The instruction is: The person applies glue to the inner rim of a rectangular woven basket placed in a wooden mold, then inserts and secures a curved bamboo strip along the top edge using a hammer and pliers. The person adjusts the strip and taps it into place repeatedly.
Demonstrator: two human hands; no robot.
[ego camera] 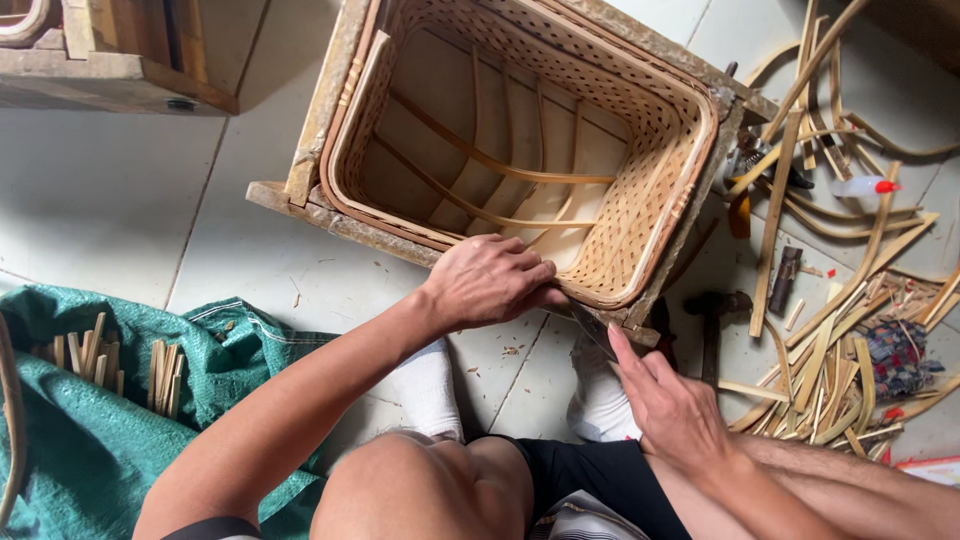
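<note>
Pressing my left hand (490,280) closed on the woven basket (520,150) rim, right hand (670,400) clamped on a knife (592,328); a slip beside my grip could nick those fingers.

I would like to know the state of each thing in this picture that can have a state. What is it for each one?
Woven basket: on its side in a wooden frame, open, empty.
Left hand: gripping the basket's lower rim.
Right hand: holding a knife blade against the rim.
Hammer: lying on the floor, unheld.
Small bottle: lying down, red cap on.
Green sack: spread open, short sticks on it.
</note>
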